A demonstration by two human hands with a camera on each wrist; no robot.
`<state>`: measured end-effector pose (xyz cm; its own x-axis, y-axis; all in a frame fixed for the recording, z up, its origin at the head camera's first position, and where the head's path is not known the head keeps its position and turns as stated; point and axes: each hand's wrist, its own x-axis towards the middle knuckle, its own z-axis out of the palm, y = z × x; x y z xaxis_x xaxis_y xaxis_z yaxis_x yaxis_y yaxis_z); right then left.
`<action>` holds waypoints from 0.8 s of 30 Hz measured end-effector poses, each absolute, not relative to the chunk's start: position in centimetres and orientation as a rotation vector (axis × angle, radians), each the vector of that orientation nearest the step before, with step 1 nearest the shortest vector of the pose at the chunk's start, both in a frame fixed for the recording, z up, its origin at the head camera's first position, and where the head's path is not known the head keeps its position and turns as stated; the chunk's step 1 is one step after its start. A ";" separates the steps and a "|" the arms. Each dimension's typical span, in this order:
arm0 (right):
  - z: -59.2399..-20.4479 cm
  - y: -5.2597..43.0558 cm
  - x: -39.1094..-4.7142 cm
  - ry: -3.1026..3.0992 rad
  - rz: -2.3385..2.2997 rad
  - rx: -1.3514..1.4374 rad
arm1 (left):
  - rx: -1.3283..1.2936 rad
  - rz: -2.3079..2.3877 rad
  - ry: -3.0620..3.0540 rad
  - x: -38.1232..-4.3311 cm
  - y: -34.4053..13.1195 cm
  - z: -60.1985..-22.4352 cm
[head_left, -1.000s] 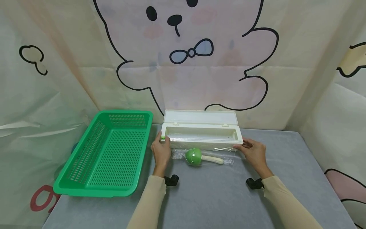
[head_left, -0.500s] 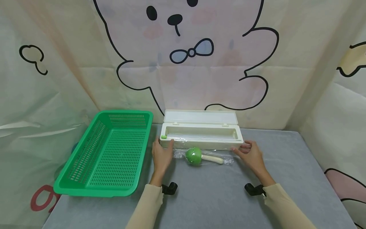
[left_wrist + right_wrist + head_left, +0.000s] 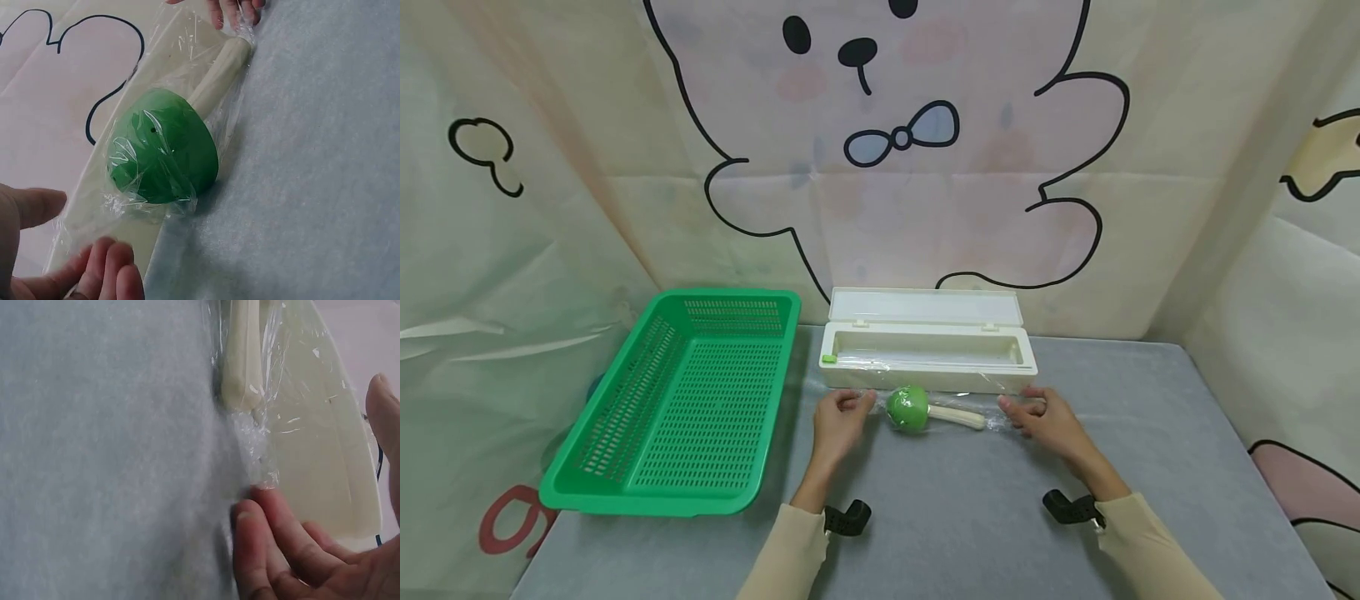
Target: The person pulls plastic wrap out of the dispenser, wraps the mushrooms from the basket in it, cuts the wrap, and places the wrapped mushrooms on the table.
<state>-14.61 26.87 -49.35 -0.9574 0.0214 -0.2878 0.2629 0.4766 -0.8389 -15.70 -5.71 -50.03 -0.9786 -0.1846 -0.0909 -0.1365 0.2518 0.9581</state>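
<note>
A green round-headed thing [image 3: 907,410] with a cream handle [image 3: 957,416] lies wrapped in clear cling film [image 3: 178,69] on the table. Directly behind it stands a long white cling film dispenser [image 3: 928,381], its lid raised, with a small green slider [image 3: 829,359] at its left end. Beside the film's left end is my left hand [image 3: 838,425], thumb apart from the bent fingers. My right hand [image 3: 1051,423] is at the twisted film past the handle; its fingertips [image 3: 267,495] touch the film while the thumb stays away from them.
On the left a green plastic basket [image 3: 775,400] with slotted walls reaches close to the dispenser. The grey table [image 3: 955,533] backs onto a cloth curtain [image 3: 880,217] printed with a cartoon animal. Each wrist carries a black camera mount [image 3: 847,518].
Both hands have come off the dispenser's ends and moved toward me and inward, to the two ends of the film. The wrapped thing and the basket stay in place.
</note>
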 end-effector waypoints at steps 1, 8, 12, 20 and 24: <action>-49.3 26.8 -14.6 2.479 -1.469 0.232 | 0.289 -1.899 -2.435 -15.7 -5.7 -50.1; -49.3 26.5 -14.7 2.397 -1.535 0.179 | 0.036 -2.132 -2.321 -15.9 -5.4 -50.1; -49.4 26.5 -14.7 2.263 -1.686 0.143 | -0.041 -2.265 -2.260 -15.8 -5.3 -49.9; -50.4 27.0 -14.6 2.031 -1.841 -0.112 | 0.000 -2.181 -2.336 -16.0 -5.0 -50.3; -51.5 26.8 -14.8 2.062 -1.834 -0.178 | -0.020 -2.168 -2.369 -16.1 -5.0 -50.8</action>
